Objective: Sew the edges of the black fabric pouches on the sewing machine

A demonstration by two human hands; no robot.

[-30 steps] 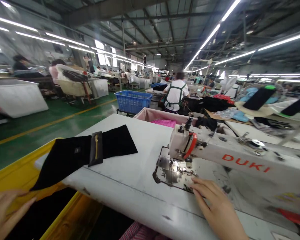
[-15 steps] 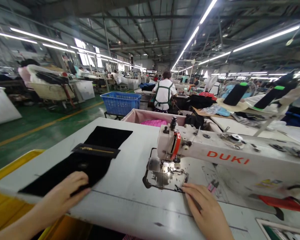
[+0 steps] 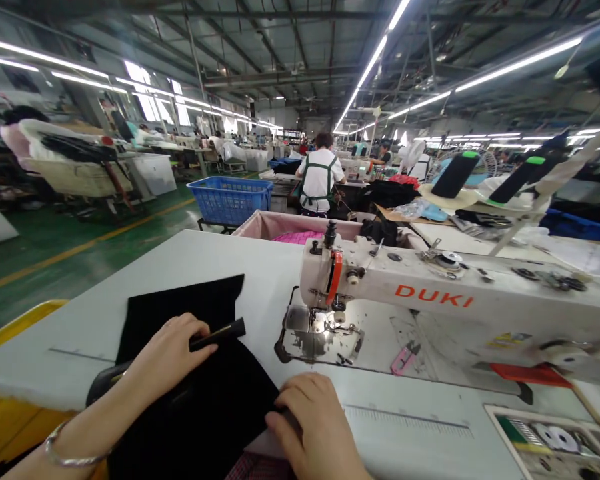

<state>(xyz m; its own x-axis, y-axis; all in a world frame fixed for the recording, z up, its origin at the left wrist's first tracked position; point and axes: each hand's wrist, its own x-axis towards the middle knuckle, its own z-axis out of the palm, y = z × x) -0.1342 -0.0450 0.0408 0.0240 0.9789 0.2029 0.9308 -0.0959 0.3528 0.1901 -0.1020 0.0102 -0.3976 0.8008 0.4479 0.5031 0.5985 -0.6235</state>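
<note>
One head-worn view only, shot from above and behind the person's own hands, faced forward and tipped down over the table (image 3: 405,427). Left hand (image 3: 177,347) is framed left of centre, right hand (image 3: 313,420) at bottom centre, both close to the lens. The sewing machine (image 3: 430,277) is caught near, from centre to right edge. A co-worker (image 3: 323,177) is seen from behind, farther off, upper centre. Floor (image 3: 80,243) at left and ceiling (image 3: 280,47) along the top are taken in wide.
</note>
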